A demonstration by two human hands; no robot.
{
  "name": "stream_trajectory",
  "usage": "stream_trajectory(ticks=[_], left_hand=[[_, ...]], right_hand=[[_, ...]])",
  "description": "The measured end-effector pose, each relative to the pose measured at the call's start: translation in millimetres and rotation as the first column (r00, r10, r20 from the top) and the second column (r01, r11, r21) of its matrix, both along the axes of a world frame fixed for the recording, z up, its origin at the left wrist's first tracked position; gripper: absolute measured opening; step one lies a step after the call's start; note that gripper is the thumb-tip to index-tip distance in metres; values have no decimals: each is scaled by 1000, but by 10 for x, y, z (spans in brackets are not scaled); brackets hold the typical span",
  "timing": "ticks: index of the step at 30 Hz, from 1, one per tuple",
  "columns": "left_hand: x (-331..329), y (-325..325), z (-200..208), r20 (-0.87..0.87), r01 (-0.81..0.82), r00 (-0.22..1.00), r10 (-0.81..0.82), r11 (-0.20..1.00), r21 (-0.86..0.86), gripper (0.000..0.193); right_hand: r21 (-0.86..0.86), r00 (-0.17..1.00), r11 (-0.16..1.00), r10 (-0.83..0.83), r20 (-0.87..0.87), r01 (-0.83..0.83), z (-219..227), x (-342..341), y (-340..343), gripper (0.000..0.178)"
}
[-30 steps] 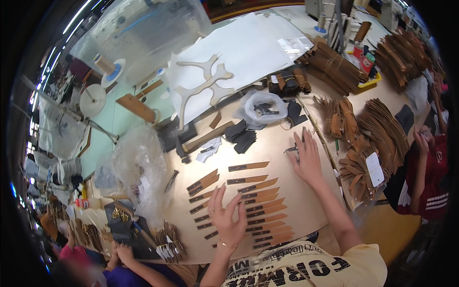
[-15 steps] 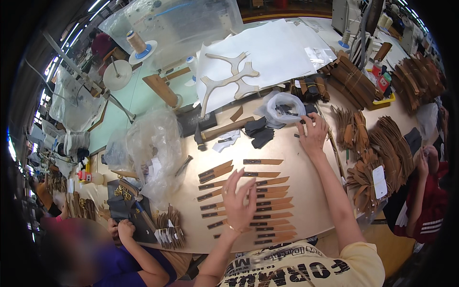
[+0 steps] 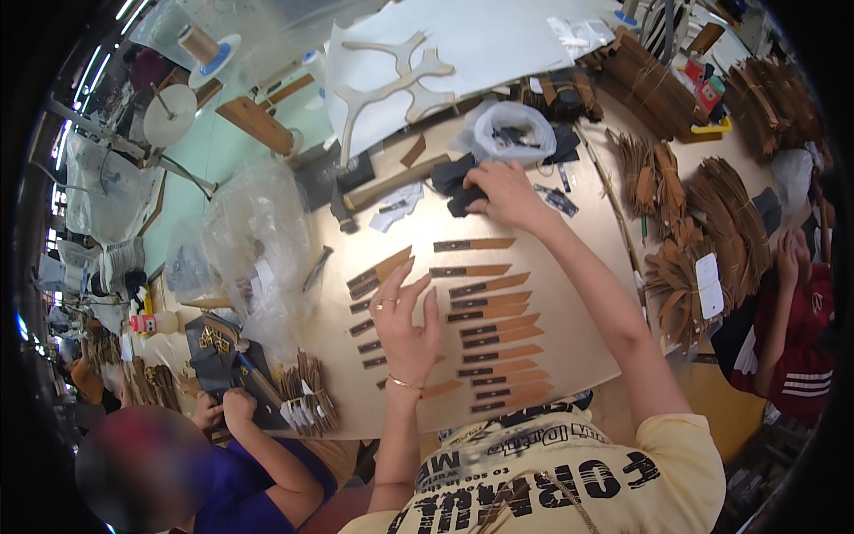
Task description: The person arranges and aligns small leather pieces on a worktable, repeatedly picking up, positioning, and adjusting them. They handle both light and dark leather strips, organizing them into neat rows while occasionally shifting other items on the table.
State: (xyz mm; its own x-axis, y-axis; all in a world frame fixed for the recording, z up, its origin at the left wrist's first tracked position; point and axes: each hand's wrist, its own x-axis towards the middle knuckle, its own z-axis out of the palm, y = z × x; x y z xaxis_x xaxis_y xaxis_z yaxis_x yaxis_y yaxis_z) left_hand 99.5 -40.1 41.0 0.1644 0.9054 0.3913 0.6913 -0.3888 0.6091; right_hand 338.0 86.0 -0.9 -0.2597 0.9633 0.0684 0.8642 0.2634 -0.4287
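Note:
Two columns of tan leather strips with dark end pieces [image 3: 498,316] lie on the pale tabletop. Over the left column hovers my left hand [image 3: 405,329], its fingers apart and nothing visible in them; it hides some strips. Farther up the table, my right hand [image 3: 507,194] reaches over a small pile of black pieces [image 3: 452,176]. Its thumb and fingers close around the pile's right edge; the fingertips are partly hidden. Behind it stands an open clear plastic bag [image 3: 485,133] with dark bits inside. Small dark pieces [image 3: 559,200] lie to the right of this hand.
A hammer [image 3: 391,185] lies behind the strips, near a crumpled plastic bag [image 3: 258,240]. Brown leather bundles [image 3: 729,214] cover the right side. A white sheet [image 3: 374,107] bears branching cutouts. Co-workers' hands [image 3: 229,408] are at the left and at the far right.
My right hand has moved left from beside the plastic bag to the black pieces. The left hand stays over the strips, its fingers now less raised. The view has shifted.

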Motion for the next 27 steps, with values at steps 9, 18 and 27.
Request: stream_trajectory(ticks=[9,18,27], left_hand=[[-168,-91,-21,-25,-79,997,77,995,-61,22],[138,95,221,684,384,729,36,806,-451,48],[659,-373,8,821,791,570,35,-293,-537,57]], right_hand=[[75,993,997,29,-111,-21,-42,0,-143,24],[-111,812,941,212,-544,-320,852,240,-990,22],[-307,856,943,-53,-514,-126,813,418,-2237,34]])
